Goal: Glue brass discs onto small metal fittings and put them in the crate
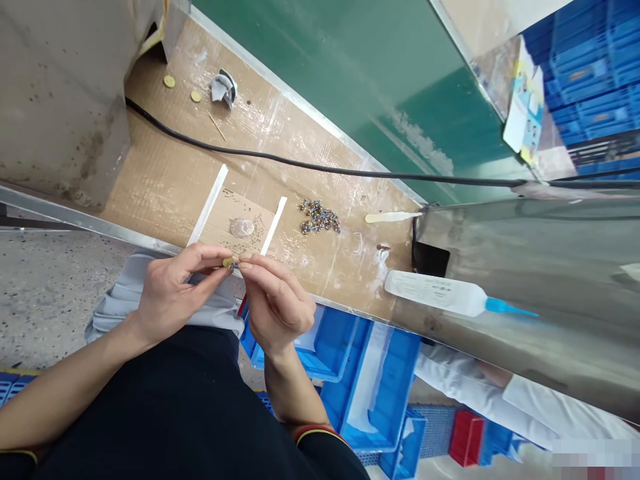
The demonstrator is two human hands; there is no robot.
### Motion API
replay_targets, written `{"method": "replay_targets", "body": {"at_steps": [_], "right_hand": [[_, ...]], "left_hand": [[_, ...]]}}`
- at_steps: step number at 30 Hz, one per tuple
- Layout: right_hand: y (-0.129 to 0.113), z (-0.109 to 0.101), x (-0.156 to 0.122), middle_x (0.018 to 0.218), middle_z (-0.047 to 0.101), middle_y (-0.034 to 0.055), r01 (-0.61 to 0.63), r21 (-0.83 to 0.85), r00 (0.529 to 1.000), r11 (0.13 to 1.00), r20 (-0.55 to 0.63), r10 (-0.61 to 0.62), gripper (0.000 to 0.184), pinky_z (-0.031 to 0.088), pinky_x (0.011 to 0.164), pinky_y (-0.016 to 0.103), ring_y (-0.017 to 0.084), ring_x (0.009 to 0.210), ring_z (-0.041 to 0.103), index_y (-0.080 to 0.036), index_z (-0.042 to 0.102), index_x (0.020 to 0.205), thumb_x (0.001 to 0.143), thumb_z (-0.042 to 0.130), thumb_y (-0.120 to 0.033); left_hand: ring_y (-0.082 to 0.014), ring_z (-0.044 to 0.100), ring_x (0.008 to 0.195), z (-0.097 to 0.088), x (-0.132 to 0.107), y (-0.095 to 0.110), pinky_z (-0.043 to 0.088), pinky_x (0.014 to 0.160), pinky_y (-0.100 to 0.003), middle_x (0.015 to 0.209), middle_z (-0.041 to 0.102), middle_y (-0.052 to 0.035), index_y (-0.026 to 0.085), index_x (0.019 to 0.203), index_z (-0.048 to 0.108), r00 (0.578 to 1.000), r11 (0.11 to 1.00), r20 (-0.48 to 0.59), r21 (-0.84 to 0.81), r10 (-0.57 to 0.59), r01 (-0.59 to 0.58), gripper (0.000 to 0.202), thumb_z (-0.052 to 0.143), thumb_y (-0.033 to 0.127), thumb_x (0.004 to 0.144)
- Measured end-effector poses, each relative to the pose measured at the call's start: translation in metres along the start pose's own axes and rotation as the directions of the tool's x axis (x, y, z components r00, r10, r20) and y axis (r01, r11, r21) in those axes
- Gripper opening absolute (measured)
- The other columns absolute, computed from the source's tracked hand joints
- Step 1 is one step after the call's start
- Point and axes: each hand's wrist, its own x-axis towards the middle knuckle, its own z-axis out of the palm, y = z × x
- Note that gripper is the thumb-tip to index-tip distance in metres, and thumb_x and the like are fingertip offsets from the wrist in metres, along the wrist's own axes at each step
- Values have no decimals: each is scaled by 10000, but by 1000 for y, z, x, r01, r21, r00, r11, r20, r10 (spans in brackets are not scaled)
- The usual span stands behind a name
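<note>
My left hand point(175, 290) and my right hand point(275, 300) meet above the front edge of the bench. Their fingertips pinch a small brass part point(229, 263) with a bluish piece at its end, mostly hidden by my fingers. Just beyond my hands, a round silvery disc point(242, 228) lies on a cardboard sheet point(165, 200) between two white strips point(207, 205). A heap of small metal parts with blue and brass tints point(320, 217) lies to the right of the disc.
A black cable point(300, 162) crosses the cardboard. Brass discs point(169, 81), crumpled foil point(224, 88), a white-capped glue bottle with a blue nozzle point(440, 294) and a pale spatula point(393, 217) lie nearby. Blue crates point(370, 380) and a co-worker's white sleeve point(475, 393) show below.
</note>
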Motion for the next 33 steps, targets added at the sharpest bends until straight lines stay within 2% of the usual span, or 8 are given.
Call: {"method": "replay_targets", "body": {"at_steps": [5, 13, 18, 22, 28, 33], "right_hand": [[1, 0, -1, 1252, 895, 39, 9, -17, 1000, 1000, 6, -9, 500, 786, 953, 382, 224, 1073, 895, -347, 835, 1405, 1038, 791, -10], [1, -3, -3, 1277, 892, 35, 32, -60, 999, 998, 32, -30, 535, 786, 982, 386, 235, 1092, 899, -372, 813, 1457, 1051, 773, -26], [3, -6, -7, 1327, 880, 40, 71, -83, 996, 994, 65, -66, 584, 788, 993, 395, 248, 1123, 896, -376, 788, 1506, 1046, 767, -16], [4, -6, -11, 1336, 876, 53, 122, -115, 991, 986, 64, -116, 605, 791, 982, 386, 250, 1122, 895, -340, 791, 1509, 1025, 763, 23], [3, -2, -12, 1305, 886, 61, 194, -181, 981, 964, 35, -191, 609, 799, 913, 376, 254, 1088, 898, -316, 784, 1516, 1016, 772, 31], [5, -2, -16, 1327, 882, 82, 250, -219, 968, 943, 54, -244, 593, 797, 933, 387, 261, 1110, 894, -272, 781, 1522, 1007, 795, 23]], "left_hand": [[-161, 913, 984, -2, -1, 0, 731, 925, -194, 1141, 916, 38, 271, 1253, 808, 993, 988, 9, 99, 121, -121, 229, 862, 169, 1055], [-156, 911, 955, -2, -3, 0, 714, 885, -194, 1139, 914, 15, 238, 1285, 771, 975, 955, 8, 198, 224, -221, 233, 846, 168, 1075], [-157, 905, 906, -3, -2, 2, 705, 858, -219, 1118, 913, -9, 209, 1297, 743, 942, 897, 27, 296, 336, -328, 210, 801, 149, 1104], [-173, 907, 933, -3, -2, 8, 699, 911, -240, 1140, 912, -46, 160, 1315, 729, 912, 838, 58, 374, 406, -397, 190, 754, 129, 1129], [-184, 905, 907, -1, -4, 13, 684, 850, -256, 1107, 908, -58, 135, 1280, 726, 913, 820, 68, 416, 402, -392, 117, 688, 143, 1169], [-166, 901, 927, -1, -6, 14, 682, 862, -232, 1118, 906, -44, 151, 1304, 731, 950, 895, 64, 319, 307, -311, 149, 670, 145, 1169]]}}
